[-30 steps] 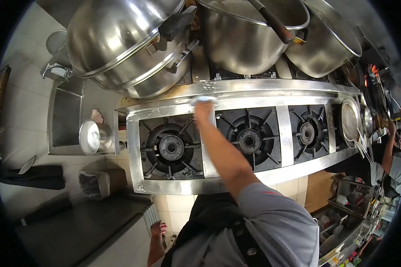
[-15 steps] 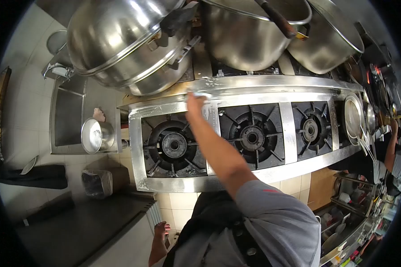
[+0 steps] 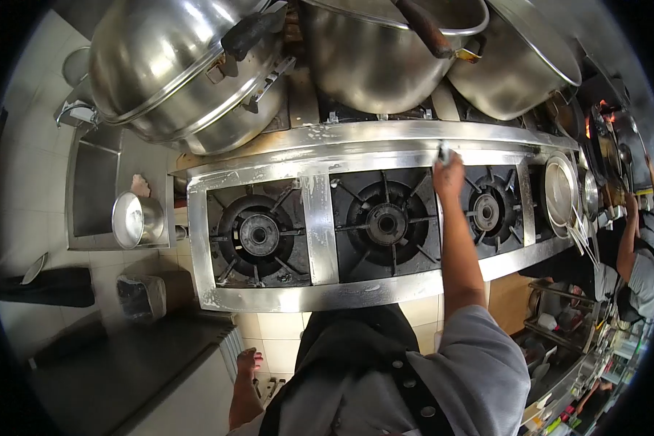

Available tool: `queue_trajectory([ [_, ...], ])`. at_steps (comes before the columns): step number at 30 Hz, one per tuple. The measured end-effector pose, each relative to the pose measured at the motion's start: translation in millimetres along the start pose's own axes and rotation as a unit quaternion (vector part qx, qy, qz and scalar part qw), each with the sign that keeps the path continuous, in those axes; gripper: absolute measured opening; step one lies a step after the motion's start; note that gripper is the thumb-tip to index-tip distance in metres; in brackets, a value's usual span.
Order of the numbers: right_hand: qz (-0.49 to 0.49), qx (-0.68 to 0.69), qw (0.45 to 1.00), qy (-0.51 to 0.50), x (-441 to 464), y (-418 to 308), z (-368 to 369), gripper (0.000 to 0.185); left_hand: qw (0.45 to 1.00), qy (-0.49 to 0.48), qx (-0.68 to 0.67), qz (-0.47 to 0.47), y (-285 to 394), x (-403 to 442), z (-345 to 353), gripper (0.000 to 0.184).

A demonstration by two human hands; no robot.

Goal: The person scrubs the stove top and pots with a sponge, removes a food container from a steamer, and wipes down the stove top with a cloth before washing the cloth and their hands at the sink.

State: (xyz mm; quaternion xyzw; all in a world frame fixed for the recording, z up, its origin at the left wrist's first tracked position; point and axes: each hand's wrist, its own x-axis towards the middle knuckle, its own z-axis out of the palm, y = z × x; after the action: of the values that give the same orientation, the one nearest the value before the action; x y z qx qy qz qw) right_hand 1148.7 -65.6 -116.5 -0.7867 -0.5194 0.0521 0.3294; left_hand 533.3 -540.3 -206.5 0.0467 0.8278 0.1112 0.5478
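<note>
My right hand (image 3: 449, 173) is closed round a small pale scrubbing pad or cloth (image 3: 444, 151), too small to identify surely. It is at the back metal rim of the stove (image 3: 320, 225), between the middle burner (image 3: 386, 224) and the right burner (image 3: 486, 211). Whitish suds or residue mark the metal at the left burner (image 3: 259, 234). My left hand (image 3: 249, 360) hangs low at the left, away from the stove, its fingers loosely curled and apart, holding nothing visible.
Large steel pots (image 3: 385, 65) and a domed vessel (image 3: 160, 65) stand behind the burners. At left are a sink (image 3: 96, 189) and a small pot (image 3: 136, 219). Strainers (image 3: 562, 192) lie at the right end. A co-worker's arm (image 3: 627, 243) shows at far right, near flames.
My right hand has moved from the left part of the back rim to the right, past the middle burner. My left hand still hangs at the lower left.
</note>
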Motion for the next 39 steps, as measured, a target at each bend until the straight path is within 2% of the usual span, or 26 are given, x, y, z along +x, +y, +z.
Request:
queue_trajectory([
  [1,-0.028,-0.113,0.993,-0.009,10.1,13.7,-10.1,0.034,1.000,0.007,-0.024,0.019,9.8,-9.8,7.4,0.032],
  [4,-0.104,-0.157,0.976,-0.110,25.5,57.2,8.9,0.022,0.998,0.021,-0.042,0.039,16.0,-36.0,20.5,0.032],
  [6,-0.070,-0.186,0.971,-0.133,12.7,55.9,62.3,0.019,0.999,0.036,-0.023,0.031,2.1,-38.2,28.6,0.031],
  [7,-0.168,-0.259,0.929,-0.206,6.6,25.9,74.6,0.019,0.999,0.039,-0.025,0.017,-5.3,-41.0,35.1,0.031],
  [8,-0.105,-0.128,0.955,-0.246,-8.1,-21.2,70.1,0.020,0.999,0.041,-0.027,0.004,-11.9,-42.7,43.5,0.030],
  [9,-0.178,-0.078,0.950,-0.245,-23.8,-40.4,90.1,0.020,0.999,0.041,-0.027,-0.011,-17.4,-45.9,52.9,0.030],
  [10,-0.304,-0.054,0.932,-0.191,-53.5,-42.0,179.2,0.020,1.000,0.023,0.002,-0.021,-26.8,-53.4,75.4,0.030],
  [12,-0.366,-0.061,0.878,-0.302,-51.4,-112.5,128.9,0.028,0.997,-0.013,0.068,-0.037,-34.9,-60.3,94.5,0.030],
  [14,-0.332,-0.068,0.885,-0.319,-43.7,-91.2,121.1,0.025,0.998,-0.024,0.045,-0.039,-39.1,-67.6,102.6,0.033],
  [15,-0.331,-0.169,0.860,-0.349,-25.4,-61.4,109.2,0.022,0.999,-0.021,0.001,-0.038,-37.6,-75.3,105.8,0.034],
  [16,-0.215,-0.126,0.900,-0.357,-7.2,-28.2,92.9,0.022,0.998,-0.017,-0.042,-0.037,-38.8,-80.2,106.1,0.034],
  [18,-0.130,-0.111,0.909,-0.380,41.4,59.4,57.5,0.022,0.996,0.000,-0.062,-0.069,-61.8,-77.1,101.6,0.033],
  [19,-0.196,-0.216,0.900,-0.323,51.2,65.7,13.1,0.025,0.994,0.015,-0.056,-0.089,-77.9,-73.9,99.3,0.033],
  [20,-0.247,-0.235,0.890,-0.304,56.0,78.7,6.3,0.027,0.993,0.027,-0.053,-0.106,-88.0,-68.2,99.5,0.032],
  [21,-0.256,-0.198,0.900,-0.292,47.0,72.8,18.0,0.027,0.991,-0.038,-0.072,-0.106,-99.9,-66.3,92.8,0.032],
  [24,-0.304,-0.170,0.882,-0.317,-12.3,-12.1,75.3,0.026,0.992,-0.008,-0.020,-0.125,-111.2,-63.4,106.5,0.032],
  [26,-0.320,-0.039,0.905,-0.277,-40.7,-73.1,131.7,0.037,0.997,-0.019,-0.013,-0.076,-91.5,-72.5,106.0,0.033],
  [27,-0.402,-0.001,0.879,-0.256,-58.5,-93.3,164.4,0.037,0.998,-0.032,-0.023,-0.051,-88.6,-66.5,104.4,0.033],
  [30,-0.434,-0.075,0.826,-0.351,-69.4,-179.1,156.9,0.029,0.999,-0.017,-0.038,-0.024,-63.9,-58.7,93.1,0.034],
  [33,-0.363,-0.062,0.863,-0.345,-50.3,-120.3,141.9,0.027,0.996,0.015,-0.081,-0.016,-51.8,-57.9,69.5,0.035],
  [34,-0.326,-0.148,0.857,-0.371,-31.6,-87.1,123.9,0.031,0.997,0.023,-0.070,-0.029,-52.9,-51.2,62.2,0.035],
  [35,-0.155,-0.090,0.922,-0.342,-20.0,-47.7,103.3,0.034,0.997,0.032,-0.058,-0.045,-56.8,-46.7,54.6,0.034],
  [36,-0.284,-0.188,0.885,-0.317,7.0,13.1,91.8,0.035,0.996,0.043,-0.047,-0.060,-62.7,-42.7,46.3,0.034],
  [37,-0.263,-0.147,0.920,-0.250,24.9,69.5,74.9,0.035,0.994,0.031,-0.076,-0.068,-71.9,-37.3,39.4,0.034],
  [38,-0.129,-0.073,0.956,-0.253,41.2,87.4,46.3,0.035,0.994,0.033,-0.074,-0.072,-81.0,-32.7,32.9,0.034],
  [39,-0.148,-0.099,0.956,-0.234,43.4,75.4,44.9,0.036,0.994,0.034,-0.073,-0.075,-86.2,-29.3,32.1,0.033],
])
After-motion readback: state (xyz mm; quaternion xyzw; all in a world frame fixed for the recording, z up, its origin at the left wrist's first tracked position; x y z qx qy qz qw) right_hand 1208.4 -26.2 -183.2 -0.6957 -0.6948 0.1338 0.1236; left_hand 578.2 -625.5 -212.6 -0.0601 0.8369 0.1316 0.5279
